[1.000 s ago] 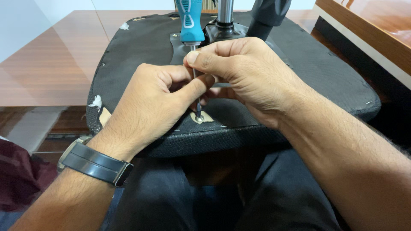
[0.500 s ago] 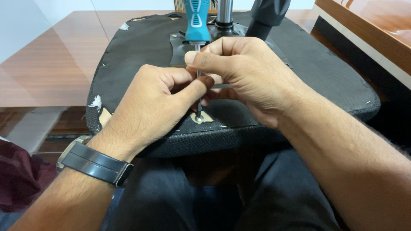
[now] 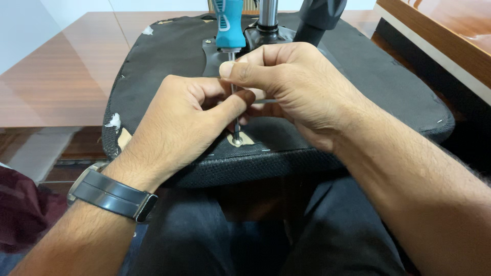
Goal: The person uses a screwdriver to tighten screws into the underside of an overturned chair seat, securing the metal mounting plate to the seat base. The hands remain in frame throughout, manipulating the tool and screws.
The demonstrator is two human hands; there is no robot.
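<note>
Over the chair seat [image 3: 153,61], both hands pinch the screwdriver [image 3: 229,25] shaft.

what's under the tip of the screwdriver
The screwdriver tip sits on a small metal fastener in a bare tan patch of the upturned seat. Its head shape is hidden by the tip; both hands cover the shaft.

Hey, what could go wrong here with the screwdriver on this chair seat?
1. Both hands, the left hand and the right hand, pinch the thin shaft of the screwdriver, not its blue handle, so the tip may slip off the screw.
2. A slipping tip could jab the left thumb beside the shaft.
3. The chair seat seems to rest on the person's lap, so it may tilt under pressure.
</note>
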